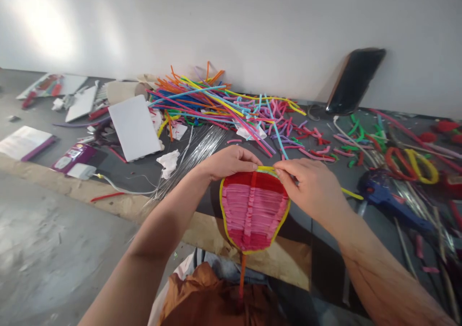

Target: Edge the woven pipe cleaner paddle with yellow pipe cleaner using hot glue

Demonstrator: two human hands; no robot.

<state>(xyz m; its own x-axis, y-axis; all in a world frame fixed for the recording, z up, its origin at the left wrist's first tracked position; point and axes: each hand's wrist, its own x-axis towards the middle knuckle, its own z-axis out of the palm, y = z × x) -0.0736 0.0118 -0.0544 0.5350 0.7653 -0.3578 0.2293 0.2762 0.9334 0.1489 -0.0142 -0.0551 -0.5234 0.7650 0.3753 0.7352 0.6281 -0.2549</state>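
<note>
A pale wall [252,32] backs a dark tabletop [111,176]; a heap of coloured pipe cleaners [212,97] lies against the wall; nearer, a pink-and-red petal-shaped panel [269,205] is held above the tabletop's front edge; a blue glue gun [391,201] lies to its right; the right hand [312,184], fingers curled nearly closed, pinches the panel's yellow edging [266,168]; the left hand [231,163], similarly closed, pinches it just beside.
</note>
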